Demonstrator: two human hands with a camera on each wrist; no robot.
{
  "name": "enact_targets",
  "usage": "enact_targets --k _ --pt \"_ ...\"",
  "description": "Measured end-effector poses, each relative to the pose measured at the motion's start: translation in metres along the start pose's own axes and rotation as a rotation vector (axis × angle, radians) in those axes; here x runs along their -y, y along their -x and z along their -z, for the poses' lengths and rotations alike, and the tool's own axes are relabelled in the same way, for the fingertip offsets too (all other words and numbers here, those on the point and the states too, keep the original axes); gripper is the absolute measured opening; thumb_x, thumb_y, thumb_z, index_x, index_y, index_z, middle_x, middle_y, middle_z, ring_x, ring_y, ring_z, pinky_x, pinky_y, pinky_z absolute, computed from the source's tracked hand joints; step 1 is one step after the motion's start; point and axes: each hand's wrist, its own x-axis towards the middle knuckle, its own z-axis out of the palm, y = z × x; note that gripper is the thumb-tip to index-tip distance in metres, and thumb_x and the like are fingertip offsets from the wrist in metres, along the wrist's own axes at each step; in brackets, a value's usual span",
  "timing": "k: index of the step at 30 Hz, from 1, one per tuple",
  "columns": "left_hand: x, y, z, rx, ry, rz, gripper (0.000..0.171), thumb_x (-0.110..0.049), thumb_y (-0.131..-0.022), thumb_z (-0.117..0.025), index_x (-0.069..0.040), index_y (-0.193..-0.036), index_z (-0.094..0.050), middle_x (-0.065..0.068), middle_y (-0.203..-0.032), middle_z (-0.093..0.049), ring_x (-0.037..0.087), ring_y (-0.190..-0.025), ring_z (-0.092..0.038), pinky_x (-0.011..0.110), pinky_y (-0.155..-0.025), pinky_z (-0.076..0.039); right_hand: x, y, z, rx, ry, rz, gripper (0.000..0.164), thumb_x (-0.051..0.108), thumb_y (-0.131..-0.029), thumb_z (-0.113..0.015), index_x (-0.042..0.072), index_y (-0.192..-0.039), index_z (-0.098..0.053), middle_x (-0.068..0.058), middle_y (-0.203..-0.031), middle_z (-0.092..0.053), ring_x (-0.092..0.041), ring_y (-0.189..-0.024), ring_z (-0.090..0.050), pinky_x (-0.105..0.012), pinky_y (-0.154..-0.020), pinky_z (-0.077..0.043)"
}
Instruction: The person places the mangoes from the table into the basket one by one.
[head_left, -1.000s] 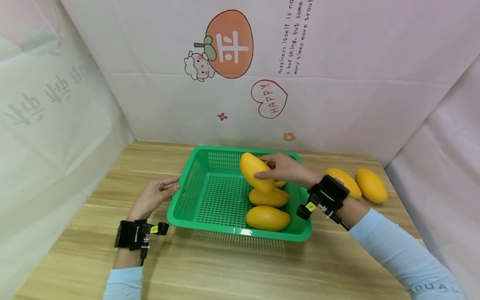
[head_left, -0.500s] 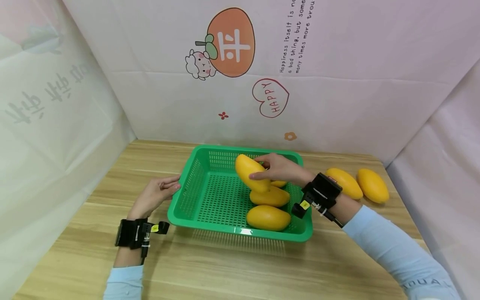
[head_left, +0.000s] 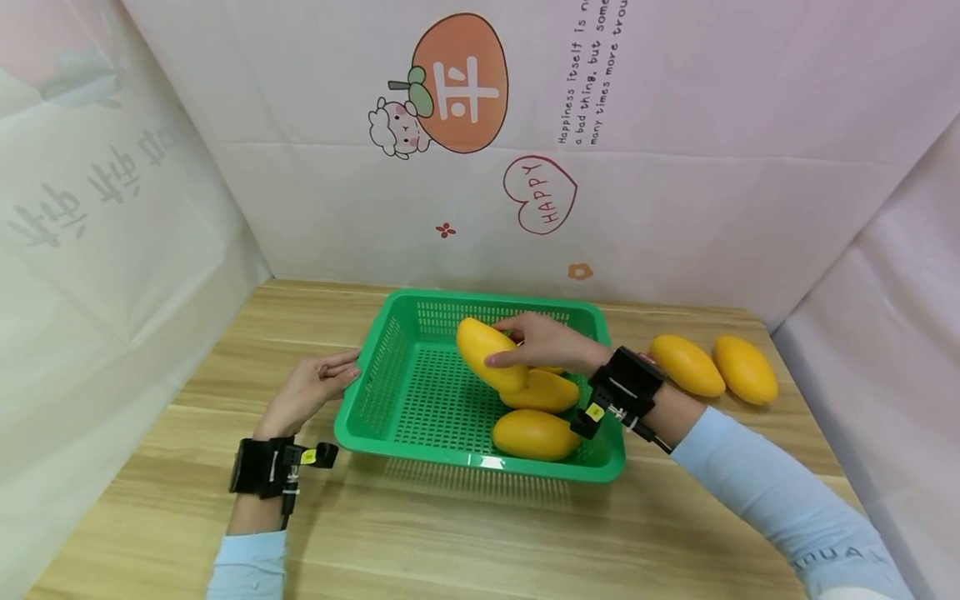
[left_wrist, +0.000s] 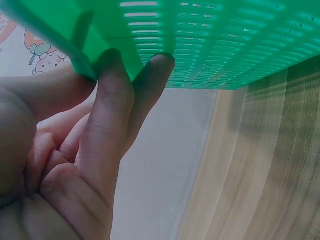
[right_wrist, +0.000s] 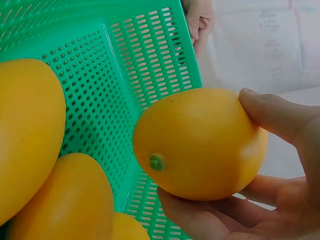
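Observation:
A green plastic basket (head_left: 480, 465) with slotted walls stands on the table. My left hand (head_left: 307, 390) pinches its left rim; in the left wrist view the thumb (left_wrist: 60, 92) is on one side of the rim and two fingers press the wall's outer face. Above the basket, my right hand (head_left: 551, 342) grips a yellow mango (head_left: 483, 354) between thumb and fingers, and the fruit is tilted. The right wrist view shows this mango's (right_wrist: 200, 145) green stem end. Beneath it, more mangoes lie along the basket's right side, among them a front mango (head_left: 536, 435) and a middle mango (head_left: 547, 392); another is mostly hidden.
Right of the basket, two more mangoes, a nearer one (head_left: 686, 365) and an outer one (head_left: 745, 370), lie on the wooden table (head_left: 480, 542). White printed cloth (head_left: 675, 208) hangs behind the table and at both sides.
My right hand has carried the mango leftward and slightly down over the basket. The left hand keeps its hold on the rim, and the basket stays in place.

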Motion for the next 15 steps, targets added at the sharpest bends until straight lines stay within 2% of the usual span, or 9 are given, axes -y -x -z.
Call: enact_targets --k 10,15 --pt "0.001 0.001 0.001 0.0 -0.01 0.003 0.056 -0.031 -0.097 -0.057 -0.002 -0.143 -0.043 0.027 -0.135 -0.054 0.036 -0.118 -0.055 0.045 -0.088 -0.057 0.003 -0.013 -0.011 0.005 0.026 -0.008 0.053 0.04 -0.084 -0.072 0.014 -0.129 -0.061 -0.008 -0.097 -0.06 -0.022 -0.084 -0.051 -0.029 -0.066 -0.038" --pt "0.001 0.0 0.001 -0.001 -0.018 0.001 0.056 -0.031 -0.097 -0.057 -0.002 -0.143 -0.043 0.027 -0.136 -0.052 0.037 -0.119 -0.054 0.048 -0.089 -0.056 0.006 -0.014 -0.015 0.014 0.043 0.009 0.056 0.037 -0.085 -0.071 0.011 -0.133 -0.058 -0.007 -0.101 -0.065 -0.021 -0.084 -0.053 -0.029 -0.068 -0.042"
